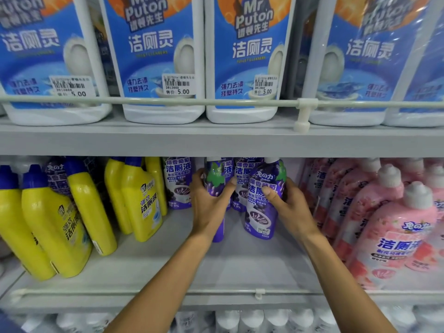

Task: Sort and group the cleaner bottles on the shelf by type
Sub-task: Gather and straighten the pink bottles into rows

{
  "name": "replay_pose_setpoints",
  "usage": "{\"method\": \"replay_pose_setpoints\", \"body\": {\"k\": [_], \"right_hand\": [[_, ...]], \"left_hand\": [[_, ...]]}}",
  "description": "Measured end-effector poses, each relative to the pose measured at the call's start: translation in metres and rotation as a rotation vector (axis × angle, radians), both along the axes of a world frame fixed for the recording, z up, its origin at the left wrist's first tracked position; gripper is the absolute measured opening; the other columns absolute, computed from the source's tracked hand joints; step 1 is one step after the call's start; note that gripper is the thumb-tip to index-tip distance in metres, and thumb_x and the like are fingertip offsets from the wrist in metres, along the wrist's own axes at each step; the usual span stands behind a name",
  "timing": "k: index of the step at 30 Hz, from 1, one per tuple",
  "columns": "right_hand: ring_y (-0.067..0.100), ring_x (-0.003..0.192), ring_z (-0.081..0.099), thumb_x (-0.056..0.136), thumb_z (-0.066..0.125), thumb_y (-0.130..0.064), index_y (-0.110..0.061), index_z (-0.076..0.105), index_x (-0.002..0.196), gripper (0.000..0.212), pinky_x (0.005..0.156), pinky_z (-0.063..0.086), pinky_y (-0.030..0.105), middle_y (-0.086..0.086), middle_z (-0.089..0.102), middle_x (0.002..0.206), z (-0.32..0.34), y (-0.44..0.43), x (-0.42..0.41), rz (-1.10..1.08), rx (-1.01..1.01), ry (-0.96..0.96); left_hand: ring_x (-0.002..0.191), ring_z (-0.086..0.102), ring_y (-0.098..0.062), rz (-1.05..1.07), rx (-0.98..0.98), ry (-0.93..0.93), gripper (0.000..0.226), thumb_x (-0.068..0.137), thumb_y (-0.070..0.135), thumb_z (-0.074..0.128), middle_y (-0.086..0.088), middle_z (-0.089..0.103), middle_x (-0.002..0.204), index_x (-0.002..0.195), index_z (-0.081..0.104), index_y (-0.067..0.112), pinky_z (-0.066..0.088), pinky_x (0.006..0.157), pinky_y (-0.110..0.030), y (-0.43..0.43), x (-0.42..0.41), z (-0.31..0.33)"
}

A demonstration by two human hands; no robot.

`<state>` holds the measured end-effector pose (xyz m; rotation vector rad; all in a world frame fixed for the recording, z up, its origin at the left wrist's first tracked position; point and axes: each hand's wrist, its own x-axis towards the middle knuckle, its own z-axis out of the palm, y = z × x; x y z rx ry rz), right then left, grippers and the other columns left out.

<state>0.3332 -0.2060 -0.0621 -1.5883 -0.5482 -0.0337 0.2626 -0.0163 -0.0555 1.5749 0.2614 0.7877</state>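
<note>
On the middle shelf each of my hands holds a purple grape-print cleaner bottle. My left hand grips one purple bottle, its label turned away. My right hand grips a second purple bottle, label facing me, standing on the shelf. More purple bottles stand behind them. Yellow bottles with blue caps fill the left side, and one purple bottle stands among them at the back. Pink bottles with white caps fill the right side.
The upper shelf carries large white jugs with blue labels behind a rail. A low rail runs along the middle shelf's front edge. White bottles show on the shelf below. Bare shelf lies in front of the purple bottles.
</note>
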Motion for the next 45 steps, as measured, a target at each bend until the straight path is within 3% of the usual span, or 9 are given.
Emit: {"method": "replay_pose_setpoints", "body": {"k": [3, 7, 12, 15, 22, 27, 32, 38, 45], "right_hand": [[0.024, 0.104, 0.075, 0.094, 0.073, -0.029, -0.009, 0.054, 0.130, 0.045, 0.087, 0.062, 0.046, 0.004, 0.075, 0.117, -0.001, 0.007, 0.000, -0.053, 0.001, -0.008], [0.020, 0.101, 0.075, 0.091, 0.072, -0.036, -0.011, 0.055, 0.125, 0.046, 0.088, 0.062, 0.049, 0.001, 0.075, 0.114, -0.006, 0.014, -0.003, -0.110, 0.008, -0.029], [0.022, 0.102, 0.075, 0.096, 0.070, -0.028, -0.009, 0.057, 0.126, 0.038, 0.088, 0.062, 0.051, 0.005, 0.076, 0.115, -0.006, 0.015, 0.002, -0.089, -0.003, -0.035], [0.017, 0.101, 0.075, 0.094, 0.071, -0.048, -0.022, 0.062, 0.123, 0.041, 0.086, 0.062, 0.050, -0.001, 0.076, 0.114, -0.002, 0.019, 0.006, -0.128, -0.106, -0.096], [0.011, 0.105, 0.073, 0.098, 0.064, -0.050, -0.026, 0.054, 0.135, 0.045, 0.091, 0.061, 0.043, -0.008, 0.074, 0.119, -0.007, 0.030, 0.015, -0.126, -0.133, -0.141], [0.007, 0.103, 0.072, 0.104, 0.057, -0.038, -0.022, 0.039, 0.151, 0.053, 0.082, 0.057, 0.021, -0.007, 0.072, 0.118, -0.003, 0.039, 0.016, -0.131, -0.142, -0.123], [0.002, 0.111, 0.069, 0.103, 0.061, -0.027, -0.030, 0.031, 0.150, 0.056, 0.091, 0.057, 0.023, -0.010, 0.068, 0.128, -0.011, 0.036, 0.019, -0.033, -0.153, -0.134], [-0.005, 0.105, 0.069, 0.097, 0.070, -0.026, -0.023, 0.038, 0.145, 0.058, 0.088, 0.057, 0.019, -0.018, 0.067, 0.122, -0.017, 0.021, 0.031, 0.057, -0.345, -0.119], [-0.019, 0.099, 0.063, 0.097, 0.069, -0.027, -0.018, 0.034, 0.150, 0.063, 0.082, 0.049, 0.003, -0.022, 0.062, 0.120, -0.005, 0.014, 0.048, 0.124, -0.456, -0.191]], "left_hand": [[0.126, 0.062, -0.019, -0.138, -0.042, 0.006, 0.065, 0.073, 0.069, 0.081, 0.005, 0.063, 0.134, 0.130, 0.057, 0.052, 0.052, 0.106, -0.044, 0.003, 0.002, -0.003], [0.122, 0.068, -0.024, -0.434, -0.206, -0.014, 0.064, 0.082, 0.044, 0.082, -0.002, 0.069, 0.134, 0.139, 0.057, 0.032, 0.053, 0.103, -0.044, 0.026, -0.007, -0.010], [0.103, 0.075, -0.017, -0.168, -0.092, 0.015, 0.067, 0.069, 0.032, 0.096, -0.001, 0.075, 0.115, 0.123, 0.057, 0.025, 0.062, 0.084, -0.034, 0.033, -0.003, -0.003], [0.094, 0.074, -0.010, 0.011, -0.020, 0.045, 0.066, 0.062, 0.043, 0.098, 0.005, 0.073, 0.110, 0.109, 0.052, 0.036, 0.064, 0.081, -0.034, 0.020, 0.011, 0.000], [0.092, 0.067, -0.016, 0.239, 0.067, 0.067, 0.077, 0.063, 0.050, 0.095, 0.009, 0.062, 0.101, 0.114, 0.045, 0.019, 0.052, 0.077, -0.027, -0.002, 0.030, 0.006], [0.093, 0.066, -0.021, 0.283, 0.063, 0.061, 0.083, 0.064, 0.052, 0.094, 0.003, 0.065, 0.105, 0.119, 0.046, 0.013, 0.052, 0.079, -0.030, -0.009, 0.033, 0.005], [0.090, 0.072, -0.003, 0.044, 0.047, 0.115, 0.072, 0.071, 0.033, 0.095, 0.008, 0.072, 0.110, 0.128, 0.054, 0.019, 0.053, 0.068, -0.009, 0.016, 0.025, -0.011], [0.094, 0.077, -0.011, -0.055, 0.021, 0.133, 0.054, 0.079, 0.030, 0.089, 0.006, 0.077, 0.111, 0.124, 0.060, 0.025, 0.064, 0.086, -0.043, 0.022, 0.024, -0.036], [0.098, 0.075, -0.014, 0.135, 0.142, 0.191, 0.068, 0.076, 0.050, 0.084, 0.008, 0.076, 0.114, 0.130, 0.056, 0.021, 0.061, 0.090, -0.048, 0.013, 0.029, -0.035]]}}
